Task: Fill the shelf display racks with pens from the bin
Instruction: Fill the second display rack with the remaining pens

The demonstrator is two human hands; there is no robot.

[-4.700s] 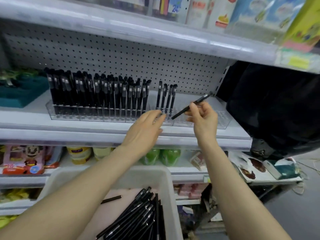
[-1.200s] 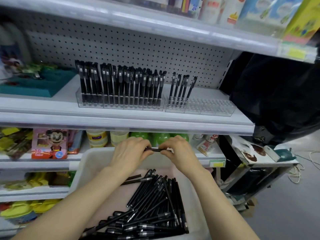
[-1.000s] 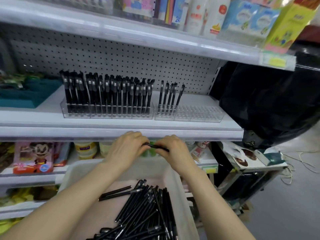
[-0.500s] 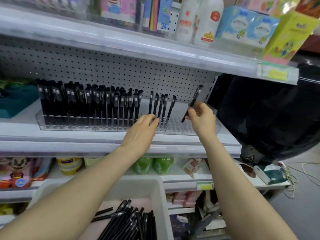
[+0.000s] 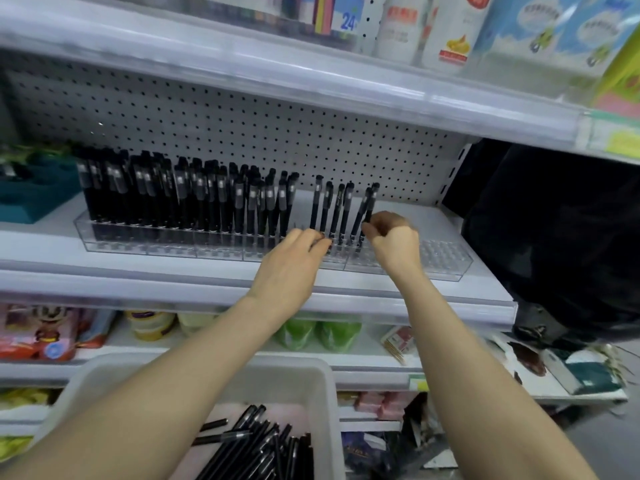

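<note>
One pen pinched in the right grip at the rack; left grip relaxed.

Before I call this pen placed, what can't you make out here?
- Head view: the lower end of the pen is behind the right hand, so whether it sits in the rack is unclear.
- Head view: the left hand is blurred at the fingertips; contact with the rack cannot be told.
- Head view: the loose pens in the bin are cut off by the bottom edge and the left forearm.

"24" on blue pack, top shelf.
</note>
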